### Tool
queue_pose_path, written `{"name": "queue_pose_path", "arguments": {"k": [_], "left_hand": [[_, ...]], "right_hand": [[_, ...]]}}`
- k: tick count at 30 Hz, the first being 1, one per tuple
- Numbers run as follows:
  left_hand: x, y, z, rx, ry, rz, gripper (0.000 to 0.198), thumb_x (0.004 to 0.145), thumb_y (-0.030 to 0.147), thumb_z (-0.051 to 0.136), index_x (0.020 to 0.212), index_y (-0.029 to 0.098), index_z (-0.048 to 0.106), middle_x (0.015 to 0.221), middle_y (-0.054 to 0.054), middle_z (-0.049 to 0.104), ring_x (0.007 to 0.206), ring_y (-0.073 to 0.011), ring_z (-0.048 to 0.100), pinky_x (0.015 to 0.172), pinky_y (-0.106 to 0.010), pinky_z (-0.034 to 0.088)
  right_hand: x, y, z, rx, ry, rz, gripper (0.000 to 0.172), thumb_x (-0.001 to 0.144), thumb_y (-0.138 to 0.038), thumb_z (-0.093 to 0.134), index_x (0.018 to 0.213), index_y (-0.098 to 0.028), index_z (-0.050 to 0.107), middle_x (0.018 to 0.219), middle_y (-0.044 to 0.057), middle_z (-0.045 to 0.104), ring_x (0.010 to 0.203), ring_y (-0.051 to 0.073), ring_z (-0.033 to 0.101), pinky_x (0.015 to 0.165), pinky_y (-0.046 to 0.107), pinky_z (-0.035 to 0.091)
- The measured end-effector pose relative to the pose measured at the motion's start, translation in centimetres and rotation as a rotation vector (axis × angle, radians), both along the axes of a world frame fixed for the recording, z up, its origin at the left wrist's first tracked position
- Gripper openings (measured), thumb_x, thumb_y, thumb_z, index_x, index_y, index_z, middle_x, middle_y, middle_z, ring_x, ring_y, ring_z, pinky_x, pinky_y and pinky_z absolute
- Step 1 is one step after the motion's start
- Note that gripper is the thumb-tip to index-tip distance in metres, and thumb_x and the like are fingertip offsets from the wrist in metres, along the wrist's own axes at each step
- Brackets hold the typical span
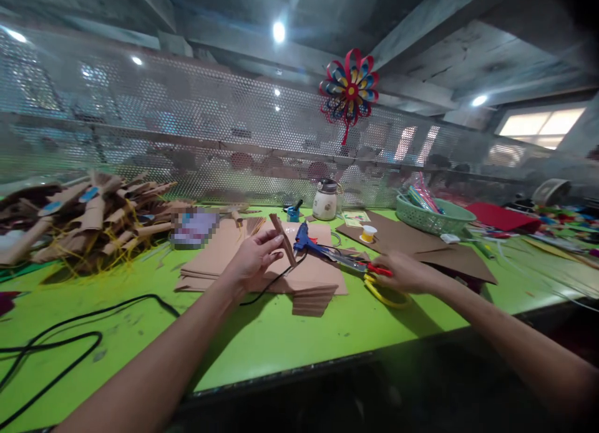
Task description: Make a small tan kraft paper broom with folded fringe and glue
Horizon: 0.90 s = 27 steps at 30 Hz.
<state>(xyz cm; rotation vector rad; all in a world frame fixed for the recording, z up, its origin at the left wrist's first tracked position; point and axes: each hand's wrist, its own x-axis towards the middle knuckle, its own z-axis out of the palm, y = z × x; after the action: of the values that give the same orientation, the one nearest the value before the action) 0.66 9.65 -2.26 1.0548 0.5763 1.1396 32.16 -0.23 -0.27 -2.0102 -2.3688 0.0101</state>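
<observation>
My left hand [257, 256] pinches a narrow folded strip of brown paper [282, 241] above a stack of brown paper sheets [210, 258]. My right hand [402, 272] is closed at the red handle of a pair of scissors [378, 270], whose blades point left. Just under that hand lies a yellow ring-shaped piece [386, 296]; I cannot tell whether it is another handle. Between my hands, a blue glue gun [304, 238] rests on the sheets with its black cord trailing off. Several pleated brown pieces [313, 301] lie at the stack's front edge.
Left on the green table [234, 345] is a heap of rolled brown paper pieces [93, 218] with yellow strands. A black cable [93, 308] loops in front. Behind stand a white jar [325, 201] and a green basket [435, 216]. A yellow-filled cup [368, 234] sits on dark cardboard [402, 233].
</observation>
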Motion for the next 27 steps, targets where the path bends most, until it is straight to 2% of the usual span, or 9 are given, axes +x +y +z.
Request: {"name": "queue_pose_path", "arguments": {"k": [3,5,8,11,15,18,21,24,27], "left_hand": [[0.2,-0.7,0.4,0.03,-0.005,-0.063,0.025,0.064,0.022,0.076,0.085,0.013,0.066,0.083,-0.004,0.064,0.076,-0.0134,0.06,0.07,-0.027,0.048],[0.2,-1.0,0.5,0.056,0.059,-0.093,0.022,0.064,0.024,0.075,0.08,0.014,0.064,0.079,-0.003,0.063,0.076,-0.0158,0.06,0.073,-0.031,0.048],[0.0,-0.8,0.3,0.194,0.307,-0.053,0.017,0.064,0.026,0.073,0.073,0.016,0.063,0.073,-0.003,0.062,0.074,-0.0175,0.058,0.071,-0.03,0.045],[-0.3,-0.6,0.1,0.382,0.541,0.113,0.01,0.06,0.024,0.072,0.064,0.019,0.064,0.068,-0.003,0.061,0.07,-0.0186,0.054,0.066,-0.027,0.04],[-0.9,-0.7,0.8,0.465,0.612,0.301,0.008,0.059,0.02,0.071,0.06,0.023,0.064,0.066,-0.003,0.06,0.071,-0.0211,0.051,0.068,-0.026,0.036],[-1.5,-1.1,2.1,0.521,0.589,0.43,0.009,0.059,0.018,0.072,0.061,0.023,0.065,0.068,-0.004,0.059,0.08,-0.0227,0.05,0.074,-0.026,0.035],[-1.7,-1.7,3.3,0.532,0.497,0.483,0.007,0.062,0.019,0.072,0.067,0.021,0.067,0.074,-0.004,0.061,0.083,-0.0213,0.052,0.077,-0.026,0.036],[-1.0,-2.4,3.7,0.411,0.292,0.357,0.013,0.067,0.024,0.07,0.078,0.018,0.068,0.078,-0.004,0.063,0.076,-0.017,0.055,0.071,-0.026,0.04],[0.1,-3.0,3.4,0.184,0.018,0.133,0.018,0.069,0.025,0.071,0.083,0.015,0.067,0.08,-0.004,0.064,0.075,-0.0139,0.057,0.068,-0.025,0.042]], "right_hand": [[2.5,-1.2,-2.4,-0.053,-0.101,-0.016,0.066,0.068,-0.013,0.053,0.132,-0.018,0.045,0.099,0.013,0.063,0.089,0.025,0.053,0.07,0.028,0.037],[2.8,-1.2,-3.7,0.0,-0.13,-0.007,0.078,0.067,-0.009,0.05,0.141,-0.021,0.03,0.105,0.013,0.062,0.09,0.025,0.053,0.07,0.029,0.037],[2.3,-0.6,-4.5,0.051,-0.119,0.032,0.079,0.068,-0.01,0.048,0.143,-0.022,0.026,0.103,0.013,0.062,0.086,0.025,0.055,0.069,0.031,0.037],[1.9,-0.1,-4.3,0.018,0.01,0.025,0.078,0.067,-0.013,0.051,0.142,-0.022,0.03,0.099,0.013,0.064,0.085,0.025,0.058,0.067,0.03,0.039],[2.2,0.0,-3.6,0.079,0.046,-0.075,0.05,0.074,-0.027,0.054,0.124,-0.025,0.053,0.094,0.011,0.068,0.081,0.026,0.062,0.065,0.031,0.04],[3.0,-0.8,-2.8,0.117,0.081,-0.094,0.039,0.075,-0.031,0.054,0.114,-0.025,0.058,0.095,0.01,0.069,0.081,0.026,0.063,0.068,0.033,0.043],[3.3,-2.2,-1.7,0.175,0.247,-0.072,0.04,0.076,-0.03,0.054,0.115,-0.024,0.057,0.109,0.01,0.065,0.094,0.025,0.061,0.081,0.035,0.045],[1.9,-3.9,-0.7,0.202,0.506,-0.067,0.049,0.075,-0.031,0.055,0.123,-0.023,0.051,0.119,0.01,0.059,0.105,0.026,0.057,0.089,0.037,0.044],[-1.7,-5.0,-0.4,0.158,0.824,-0.058,0.057,0.073,-0.034,0.057,0.128,-0.022,0.045,0.116,0.013,0.058,0.103,0.027,0.057,0.084,0.037,0.048]]}}
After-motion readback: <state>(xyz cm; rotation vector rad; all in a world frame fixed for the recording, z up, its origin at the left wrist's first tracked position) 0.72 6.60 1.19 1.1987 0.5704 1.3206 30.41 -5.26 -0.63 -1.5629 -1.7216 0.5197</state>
